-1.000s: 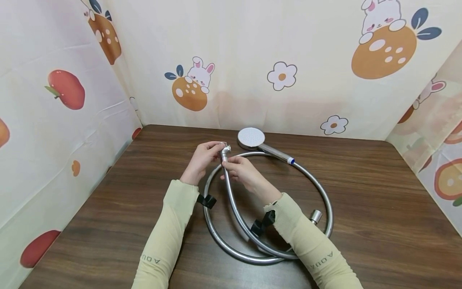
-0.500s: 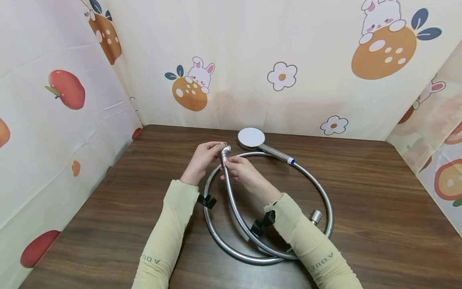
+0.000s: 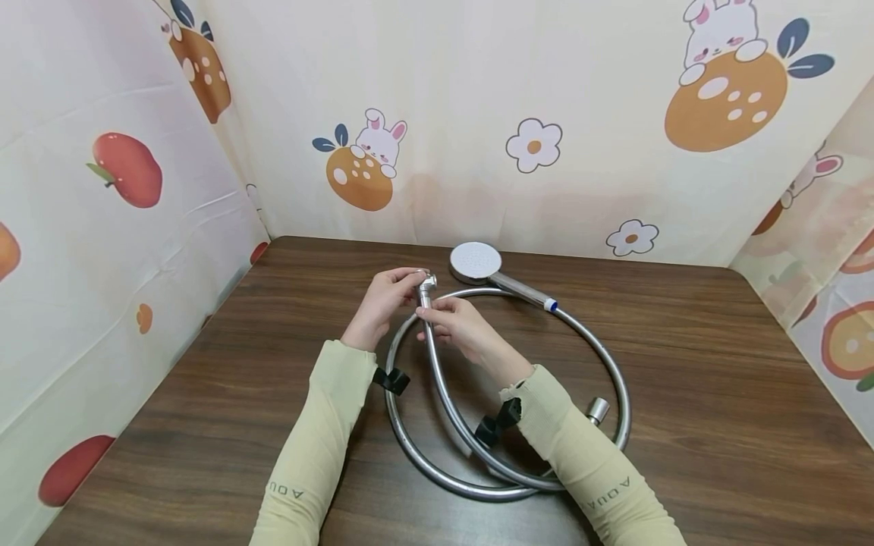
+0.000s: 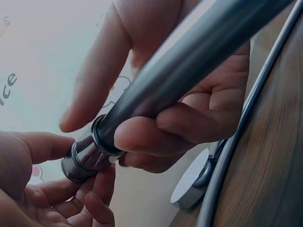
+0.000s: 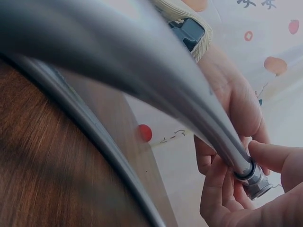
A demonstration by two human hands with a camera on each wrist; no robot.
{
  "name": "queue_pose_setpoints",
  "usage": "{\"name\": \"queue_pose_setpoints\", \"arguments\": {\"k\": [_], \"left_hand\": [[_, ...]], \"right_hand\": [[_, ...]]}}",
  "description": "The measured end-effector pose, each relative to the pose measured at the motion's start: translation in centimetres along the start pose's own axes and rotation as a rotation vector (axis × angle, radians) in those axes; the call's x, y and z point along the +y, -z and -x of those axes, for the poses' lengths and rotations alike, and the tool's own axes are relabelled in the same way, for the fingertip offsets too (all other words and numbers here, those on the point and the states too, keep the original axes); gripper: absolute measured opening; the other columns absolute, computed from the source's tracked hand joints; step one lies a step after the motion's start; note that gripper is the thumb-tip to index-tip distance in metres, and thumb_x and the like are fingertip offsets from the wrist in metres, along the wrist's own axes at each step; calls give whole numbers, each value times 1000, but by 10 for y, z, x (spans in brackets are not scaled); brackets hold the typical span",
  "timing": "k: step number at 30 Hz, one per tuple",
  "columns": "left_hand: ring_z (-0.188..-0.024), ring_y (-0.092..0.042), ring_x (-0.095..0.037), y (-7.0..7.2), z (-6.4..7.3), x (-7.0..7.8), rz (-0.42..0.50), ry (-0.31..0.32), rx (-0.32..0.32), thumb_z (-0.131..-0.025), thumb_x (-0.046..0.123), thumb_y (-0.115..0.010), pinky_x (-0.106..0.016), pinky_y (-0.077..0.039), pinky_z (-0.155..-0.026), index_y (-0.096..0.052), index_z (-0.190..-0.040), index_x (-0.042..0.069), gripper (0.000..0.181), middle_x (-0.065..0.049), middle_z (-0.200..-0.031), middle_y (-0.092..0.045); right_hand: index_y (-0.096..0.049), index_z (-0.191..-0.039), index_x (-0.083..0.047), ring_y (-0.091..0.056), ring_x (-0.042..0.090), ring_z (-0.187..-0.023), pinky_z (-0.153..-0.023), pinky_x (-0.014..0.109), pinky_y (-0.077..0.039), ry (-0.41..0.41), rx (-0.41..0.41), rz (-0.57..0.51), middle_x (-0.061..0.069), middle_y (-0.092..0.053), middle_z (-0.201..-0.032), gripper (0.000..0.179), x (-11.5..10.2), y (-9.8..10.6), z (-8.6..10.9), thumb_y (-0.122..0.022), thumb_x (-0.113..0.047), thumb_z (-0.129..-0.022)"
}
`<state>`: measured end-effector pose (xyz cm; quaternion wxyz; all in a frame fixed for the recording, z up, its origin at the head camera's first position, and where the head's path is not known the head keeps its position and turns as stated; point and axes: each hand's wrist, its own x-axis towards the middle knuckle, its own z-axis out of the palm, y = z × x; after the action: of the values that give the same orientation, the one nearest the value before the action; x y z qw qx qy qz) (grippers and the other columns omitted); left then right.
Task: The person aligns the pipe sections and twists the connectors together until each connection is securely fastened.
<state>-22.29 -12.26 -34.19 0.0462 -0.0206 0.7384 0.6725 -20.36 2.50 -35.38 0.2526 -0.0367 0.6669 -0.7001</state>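
Observation:
A silver shower hose point(image 3: 446, 394) rises from its coil on the table, its end upright between both hands. My left hand point(image 3: 384, 303) pinches the chrome end fitting point(image 3: 427, 282) between thumb and fingers. Just below, my right hand point(image 3: 466, 327) holds the hose by its end, fingers curled around it. In the left wrist view, a collar point(image 4: 100, 135) sits around the hose next to the fitting point(image 4: 84, 161), and the right thumb stands off the hose. The right wrist view has the right thumb near the collar point(image 5: 246, 172). What lies inside the joint is hidden.
A shower head point(image 3: 476, 262) with a white face lies behind the hose, its handle's blue-and-white end point(image 3: 550, 304) against the coil. A loose metal connector point(image 3: 597, 410) shows beside the right sleeve. The wooden table point(image 3: 717, 364) is bordered by printed curtains point(image 3: 464, 189).
My right thumb and fingertips shift slightly around the hose just below the fitting. My left hand keeps its pinch, and the shower head and coil stay put.

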Motion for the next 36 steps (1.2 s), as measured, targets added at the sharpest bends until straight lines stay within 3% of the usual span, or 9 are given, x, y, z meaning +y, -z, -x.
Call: {"name": "queue_pose_setpoints", "arguments": {"k": [5,11,21,28,30,36], "left_hand": [[-73,-53,-15,0,0,1,-10,7,1,-89,24,-56,-48,-40,-89,-62,-112,3,32,-5,-91,-61],[-76,-53,-16,0,1,-2,-17,30,0,-89,26,-56,-48,-38,-92,-62,-112,4,32,-8,-98,-62],[-75,-53,-15,0,0,-4,-8,35,11,-89,26,-57,-48,-37,-92,-63,-112,5,32,-5,-93,-62],[-75,-53,-15,0,-1,-3,-6,24,6,-89,24,-57,-49,-38,-92,-62,-112,3,32,-3,-87,-61],[-76,-53,-17,0,-1,-3,0,21,3,-89,23,-56,-50,-38,-92,-62,-112,3,31,-3,-88,-61],[-78,-54,-20,0,-1,-2,3,14,-11,-90,23,-55,-49,-39,-91,-62,-113,2,31,-8,-96,-61]], "right_hand": [[-44,-117,6,-63,12,-66,-70,27,-49,6,9,-18,21,-51,-114,36,0,0,1,-55,-15,-90],[-44,-118,6,-64,12,-67,-70,26,-49,0,0,-31,11,-54,-100,35,0,-1,3,-52,-15,-92],[-46,-110,5,-63,13,-64,-66,25,-50,14,-14,-88,16,-57,-99,24,2,-2,3,-46,-11,-94],[-43,-118,7,-63,13,-65,-66,25,-49,-2,-10,-59,4,-56,-84,36,1,-1,1,-48,-18,-93],[-43,-119,7,-63,13,-65,-68,26,-49,-4,-10,-42,4,-56,-86,39,0,-1,1,-51,-19,-92],[-42,-118,5,-64,11,-65,-70,26,-49,-3,20,-3,21,-52,-114,41,2,-1,1,-59,-18,-88]]}}
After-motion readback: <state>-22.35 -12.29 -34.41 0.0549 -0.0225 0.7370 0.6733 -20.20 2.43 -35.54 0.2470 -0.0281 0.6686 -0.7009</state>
